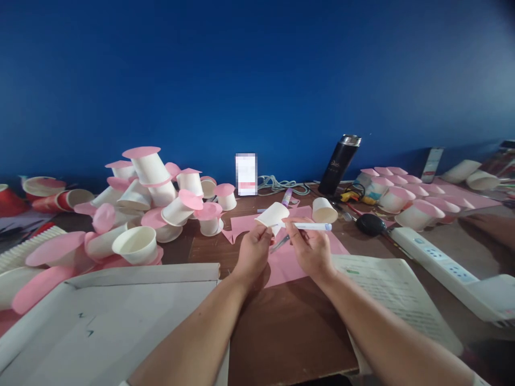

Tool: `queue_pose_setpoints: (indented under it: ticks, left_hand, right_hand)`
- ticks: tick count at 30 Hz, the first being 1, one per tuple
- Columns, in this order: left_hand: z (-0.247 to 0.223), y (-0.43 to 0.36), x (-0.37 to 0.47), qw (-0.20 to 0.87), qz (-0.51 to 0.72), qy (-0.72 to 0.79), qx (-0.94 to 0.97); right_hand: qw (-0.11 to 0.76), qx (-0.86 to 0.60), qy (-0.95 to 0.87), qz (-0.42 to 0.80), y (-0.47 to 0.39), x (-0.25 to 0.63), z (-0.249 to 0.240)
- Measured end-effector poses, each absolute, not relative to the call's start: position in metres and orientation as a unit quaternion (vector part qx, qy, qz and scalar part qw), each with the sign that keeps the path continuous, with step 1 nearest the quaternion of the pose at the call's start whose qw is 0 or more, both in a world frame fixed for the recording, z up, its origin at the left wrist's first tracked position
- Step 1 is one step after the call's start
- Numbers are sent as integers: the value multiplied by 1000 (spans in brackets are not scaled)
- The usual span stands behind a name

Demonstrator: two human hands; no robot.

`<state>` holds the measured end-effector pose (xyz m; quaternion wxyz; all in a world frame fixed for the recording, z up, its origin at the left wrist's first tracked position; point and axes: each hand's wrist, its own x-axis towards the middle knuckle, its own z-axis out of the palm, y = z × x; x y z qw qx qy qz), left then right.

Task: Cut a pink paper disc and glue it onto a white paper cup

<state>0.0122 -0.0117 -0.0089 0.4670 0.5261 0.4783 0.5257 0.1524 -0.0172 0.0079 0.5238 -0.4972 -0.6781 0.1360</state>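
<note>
My right hand (310, 249) is closed round a white marker pen (316, 227) with a bluish end, held nearly level. My left hand (254, 252) is pinched close to the pen's other end; what its fingertips grip is hidden. Just beyond the fingers a white paper cup (272, 213) lies tilted, and I cannot tell whether the left fingers touch it. Scissors (280, 244) show between the hands, over pink paper (287, 271). Another white paper cup (324, 210) sits beyond my right hand. A purple-and-white glue stick (287, 197) stands behind.
Several white cups with pink paper discs (151, 169) are piled at left, near a white box lid (132, 321). At right are disc-topped cups (396, 199), a power strip (438, 262), a black flask (338, 166) and a booklet (386, 289). A phone (247, 174) leans against the blue wall.
</note>
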Motion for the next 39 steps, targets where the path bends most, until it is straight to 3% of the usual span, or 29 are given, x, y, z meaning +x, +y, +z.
queue_pose_setpoints:
  ticks: [15, 22, 39]
  left_hand:
    - [-3, -12, 13, 527, 547, 449, 471]
    - [-1, -16, 20, 602, 531, 402, 441]
    - [-11, -8, 16, 611, 594, 387, 353]
  right_hand:
    - [525, -494, -682, 125, -17, 152, 8]
    - [541, -482, -674, 144, -14, 152, 5]
    - [529, -482, -683, 146, -15, 151, 5]
